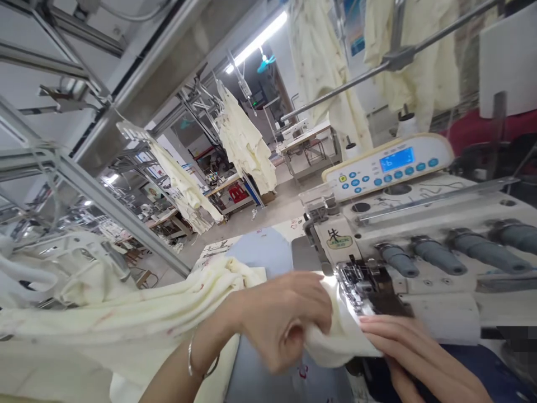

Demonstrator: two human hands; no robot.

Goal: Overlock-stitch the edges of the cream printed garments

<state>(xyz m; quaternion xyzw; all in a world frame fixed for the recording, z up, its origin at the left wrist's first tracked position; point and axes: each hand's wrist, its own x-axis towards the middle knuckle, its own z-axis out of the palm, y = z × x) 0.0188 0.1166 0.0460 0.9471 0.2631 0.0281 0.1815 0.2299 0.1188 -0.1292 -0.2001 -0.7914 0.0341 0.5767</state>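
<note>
Cream fabric in left hand

Workshop with steel racks, ceiling tube light.

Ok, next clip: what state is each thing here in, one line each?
Left hand: closed on the cream cloth, gripping it.
Right hand: flat, fingers pressing the cloth edge down.
Cream cloth: bunched, trailing left, its end at the machine's foot.
Sewing machine: work light on at the needle.
Control panel: screen lit blue.
Hanging garments: hung on overhead rails.
Ceiling lamp: on.
</note>
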